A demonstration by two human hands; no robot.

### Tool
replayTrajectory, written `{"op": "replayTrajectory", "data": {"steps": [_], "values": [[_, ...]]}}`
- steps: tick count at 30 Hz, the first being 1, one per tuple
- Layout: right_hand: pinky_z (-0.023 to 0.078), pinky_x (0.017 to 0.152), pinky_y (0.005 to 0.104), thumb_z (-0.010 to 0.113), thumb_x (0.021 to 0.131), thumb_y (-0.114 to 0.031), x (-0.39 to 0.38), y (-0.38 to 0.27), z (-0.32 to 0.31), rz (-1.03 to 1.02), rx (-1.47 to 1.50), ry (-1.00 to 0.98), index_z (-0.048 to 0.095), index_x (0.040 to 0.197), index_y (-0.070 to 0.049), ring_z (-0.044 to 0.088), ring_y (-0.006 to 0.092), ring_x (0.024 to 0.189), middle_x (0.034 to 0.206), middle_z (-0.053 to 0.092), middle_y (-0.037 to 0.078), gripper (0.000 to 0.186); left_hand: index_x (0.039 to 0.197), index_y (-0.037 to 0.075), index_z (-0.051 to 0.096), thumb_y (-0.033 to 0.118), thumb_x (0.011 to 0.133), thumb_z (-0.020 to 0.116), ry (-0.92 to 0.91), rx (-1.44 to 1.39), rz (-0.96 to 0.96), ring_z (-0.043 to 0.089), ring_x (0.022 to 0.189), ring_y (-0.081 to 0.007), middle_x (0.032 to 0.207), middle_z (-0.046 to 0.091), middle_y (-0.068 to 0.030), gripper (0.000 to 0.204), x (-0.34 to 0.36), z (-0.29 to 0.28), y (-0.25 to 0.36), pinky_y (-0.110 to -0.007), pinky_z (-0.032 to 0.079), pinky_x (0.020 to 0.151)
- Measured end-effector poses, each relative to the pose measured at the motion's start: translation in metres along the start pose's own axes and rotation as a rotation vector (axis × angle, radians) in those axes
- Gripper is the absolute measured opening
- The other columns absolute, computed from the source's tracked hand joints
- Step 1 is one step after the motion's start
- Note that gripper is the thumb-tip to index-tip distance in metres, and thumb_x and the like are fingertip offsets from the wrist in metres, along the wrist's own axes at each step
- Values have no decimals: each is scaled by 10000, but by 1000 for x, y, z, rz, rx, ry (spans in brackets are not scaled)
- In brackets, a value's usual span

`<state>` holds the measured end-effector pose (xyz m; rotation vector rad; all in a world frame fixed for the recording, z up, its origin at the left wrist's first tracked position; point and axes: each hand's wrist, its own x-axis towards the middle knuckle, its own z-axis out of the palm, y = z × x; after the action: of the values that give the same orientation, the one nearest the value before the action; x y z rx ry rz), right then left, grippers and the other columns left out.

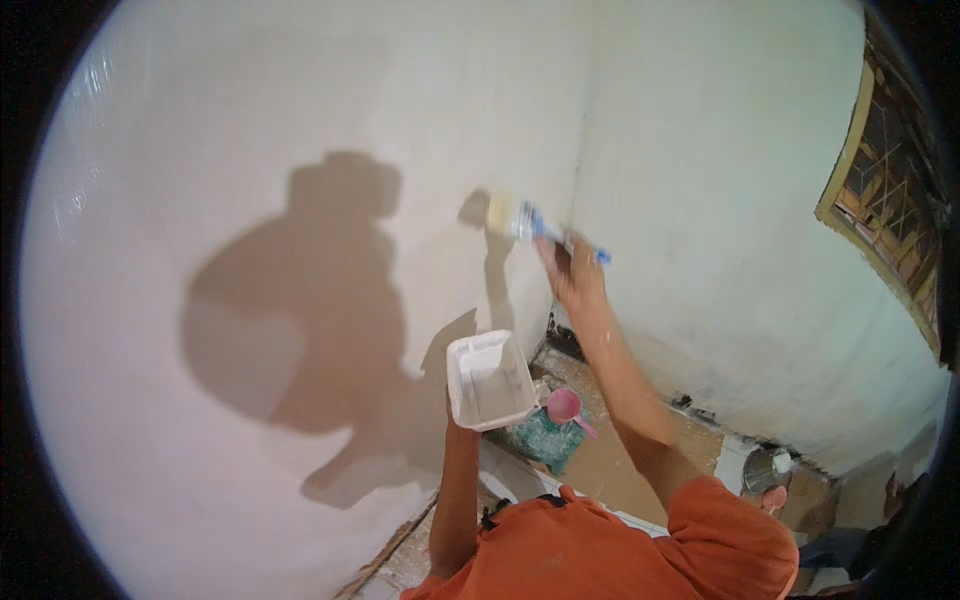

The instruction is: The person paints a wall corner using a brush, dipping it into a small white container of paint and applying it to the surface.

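In my raised right hand (575, 268) is a wide paintbrush (528, 220), its handle white and blue and its pale bristles pointing left toward the wall (420, 120). The brush is slightly blurred, and I cannot tell whether the bristles touch the wall. Lower down, my left hand (453, 418) holds up a white rectangular tub (485, 362), tilted so its whitish inside shows. Most of that hand's fingers are hidden behind the tub.
A second wall (700, 200) meets the first at a corner, with a barred window (890, 190) at right. Below are a pink dipper (563, 405), a green plastic bag (555, 445) with whitish smears, a bucket (765, 470) and a pink scoop (774, 498).
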<state>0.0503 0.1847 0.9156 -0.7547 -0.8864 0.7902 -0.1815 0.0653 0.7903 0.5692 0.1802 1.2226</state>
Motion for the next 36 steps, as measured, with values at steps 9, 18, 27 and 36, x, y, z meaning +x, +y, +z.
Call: {"op": "replayTrajectory", "data": {"steps": [9,18,27,36], "values": [[487,649,374,547,887,-294,163,-56,85,-417,-514,202,521,1027,-70,574,220,851,925,601,90,266,1246,94,484,314,884,523,47,-123,-139,575,1026,-234,1180,564,-79,426,-17,-8,1,-415,480,903],[577,635,422,555,856,-52,10,90,25,217,313,471,499,877,17,620,239,760,906,586,148,92,1147,89,570,236,817,523,-63,1669,497,585,1024,-272,1130,595,-88,364,-45,4,14,-445,474,899],[440,777,439,667,786,-159,89,-21,82,-290,-644,88,534,1041,-52,590,243,849,917,616,86,306,1020,69,648,156,744,543,-249,2438,1087,614,964,-297,1040,633,-105,307,-60,20,12,-465,502,838],[418,765,434,567,862,-156,42,-22,81,-756,-1498,200,514,1157,-54,603,269,801,937,625,99,316,1086,57,623,215,804,526,-227,2576,1294,590,1019,-301,1099,606,-116,337,-69,62,24,-496,477,887]]}}
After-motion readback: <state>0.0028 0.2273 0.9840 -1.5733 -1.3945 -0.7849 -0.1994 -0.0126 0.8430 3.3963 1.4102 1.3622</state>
